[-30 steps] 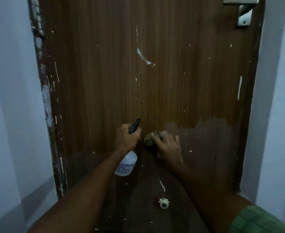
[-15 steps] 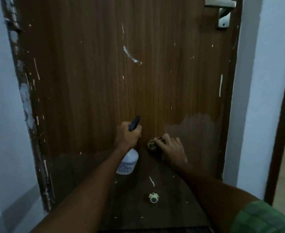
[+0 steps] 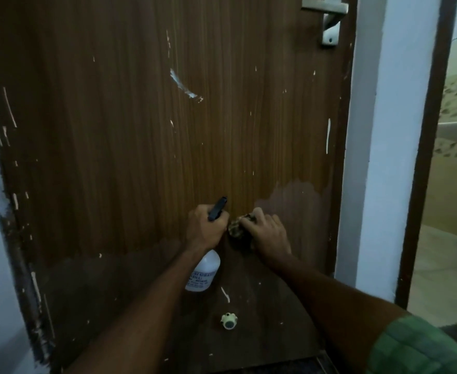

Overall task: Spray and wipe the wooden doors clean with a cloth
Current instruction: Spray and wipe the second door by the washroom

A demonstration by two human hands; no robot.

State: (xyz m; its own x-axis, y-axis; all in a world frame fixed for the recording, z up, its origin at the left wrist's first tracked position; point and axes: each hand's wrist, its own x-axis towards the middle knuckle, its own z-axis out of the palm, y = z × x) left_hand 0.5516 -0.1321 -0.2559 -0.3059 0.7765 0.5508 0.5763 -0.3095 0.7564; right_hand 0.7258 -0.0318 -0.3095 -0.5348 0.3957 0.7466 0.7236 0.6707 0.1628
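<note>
A brown wooden door (image 3: 130,136) with white paint flecks fills the view; its lower part and a patch at the right look darker and wet. My left hand (image 3: 204,228) grips a white spray bottle (image 3: 203,273) by its black trigger head, the bottle hanging down close to the door. Just to its right, my right hand (image 3: 269,233) presses a small bunched, mottled cloth (image 3: 236,228) flat against the door at the edge of the wet patch.
A metal door handle (image 3: 327,14) sits at the top right. A small pale door stopper (image 3: 228,321) sticks out low on the door. White wall and dark frame (image 3: 421,157) stand to the right, with a tiled room beyond.
The view has shifted right, so the door handle and right frame sit further left. Both hands stay close together; the right hand with the cloth has slid slightly on the door.
</note>
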